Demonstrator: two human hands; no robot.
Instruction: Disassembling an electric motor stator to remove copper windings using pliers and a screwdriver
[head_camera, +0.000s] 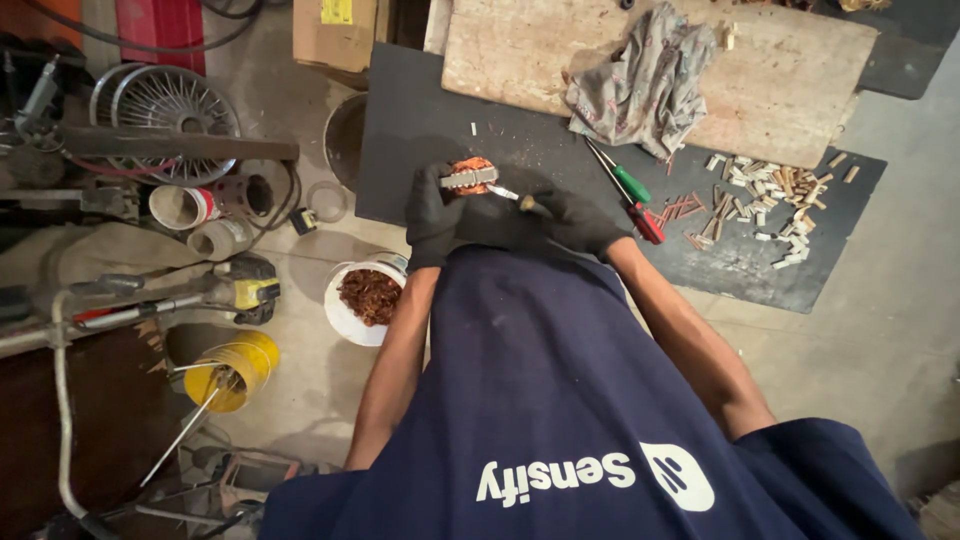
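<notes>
Gripping a small metal part wound with copper wire (468, 176), the gloved left hand (432, 215) is closing around it above the dark mat (420, 120). The gloved right hand (578, 222) is holding a thin tool (505, 193), its tip touching the part. Two screwdrivers (628, 190) are lying just beyond the right hand, and a white bucket (350, 315) is sitting below the left.

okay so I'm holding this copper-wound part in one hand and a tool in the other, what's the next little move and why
Probably ease the tool's tip further under the copper windings and lever gently. The left hand grips the wound metal part over the dark mat, and the right hand has the tip right against it. The white bucket below already holds copper-coloured scrap.
</notes>
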